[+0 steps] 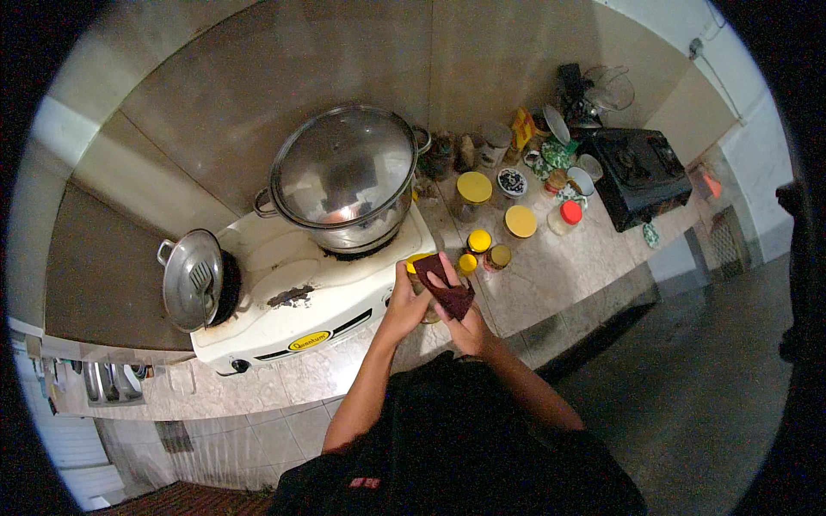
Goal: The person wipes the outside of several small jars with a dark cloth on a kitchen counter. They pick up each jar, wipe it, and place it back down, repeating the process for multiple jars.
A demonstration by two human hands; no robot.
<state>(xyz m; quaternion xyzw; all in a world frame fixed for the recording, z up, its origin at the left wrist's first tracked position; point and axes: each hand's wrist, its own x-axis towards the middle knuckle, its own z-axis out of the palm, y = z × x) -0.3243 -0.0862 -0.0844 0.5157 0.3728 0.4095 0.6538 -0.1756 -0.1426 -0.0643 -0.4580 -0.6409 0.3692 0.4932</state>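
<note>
My left hand (405, 304) grips a clear jar (430, 313) with a yellow lid (417, 260) at the front edge of the counter, beside the white gas stove. Folded dark maroon cloth (445, 287) lies against the jar's lid and side, held between the fingers of my right hand (466, 326). Part of the jar is hidden behind the cloth and fingers. Just beyond my right hand stand a small yellow-lidded jar (468, 264), another yellow-lidded jar (479, 241) and a jar with a duller lid (498, 257).
A large lidded steel pot (348, 171) sits on the white stove (258, 303), left of the jars. A wok (226, 287) with a tilted lid and slotted spatula (201, 277) is at the stove's left. Farther right are a red-lidded jar (564, 217) and a black appliance (635, 174).
</note>
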